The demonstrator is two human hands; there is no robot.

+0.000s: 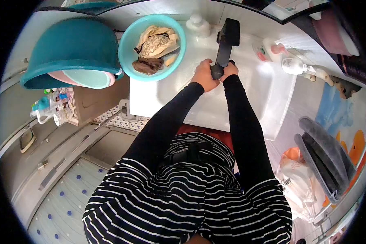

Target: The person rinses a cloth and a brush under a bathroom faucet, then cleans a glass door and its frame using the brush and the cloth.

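A black faucet reaches over the white sink from the back, its rounded spout end toward me. At that end, my left hand is on the left side with its fingers curled against the spout. My right hand grips the opposite side, where a small dark part shows by its fingers. The undersides of both hands are hidden. To their left, a light-blue basin rests on the sink's back left corner, holding a cream patterned cloth and a brown cloth.
A white round-topped bottle stands behind the sink. Pump bottles line its right side. Large teal tubs hang at left above a crate of small items. A grey padded item and a plastic bag are at lower right.
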